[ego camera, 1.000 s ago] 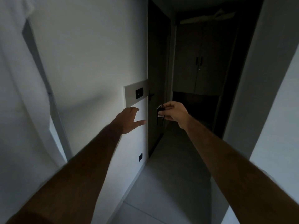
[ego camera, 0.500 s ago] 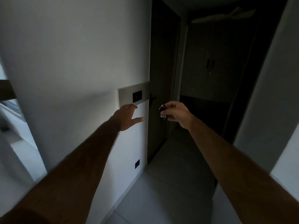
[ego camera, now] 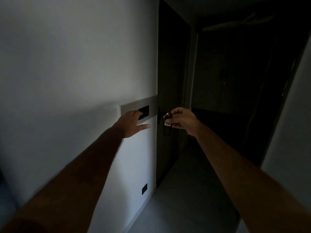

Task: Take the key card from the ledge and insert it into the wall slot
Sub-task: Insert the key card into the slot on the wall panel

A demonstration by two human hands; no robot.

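Reaching forward, the left hand point(ego camera: 133, 124), fingers spread, touches the wall slot point(ego camera: 143, 112) panel; the right hand point(ego camera: 182, 121) pinches the key card point(ego camera: 168, 119) beside it

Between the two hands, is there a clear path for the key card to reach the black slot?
Partly. The gap between left hand and right hand is bare, bordered by the grey panel's right end. The slot is crowded: left fingers overlap its lower left. The key card is still right of the panel.
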